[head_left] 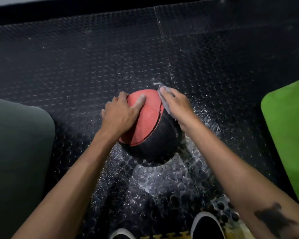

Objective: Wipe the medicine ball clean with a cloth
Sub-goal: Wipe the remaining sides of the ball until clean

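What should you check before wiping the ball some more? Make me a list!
1. Ball sits on the floor: ok.
2. Left hand rests on the ball to steady it: ok.
3. Right hand presses the cloth on the ball's right side: ok.
4. Ball fully clean: cannot tell, its underside is hidden.
5. Floor around the ball is free of white specks: not ok.

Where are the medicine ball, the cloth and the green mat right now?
medicine ball [146, 118]: head view, on its red panel between the two hands.
cloth [164, 100]: head view, on the grey fold showing beside the right hand's fingers.
green mat [288, 135]: head view, on its flat top at the right edge.
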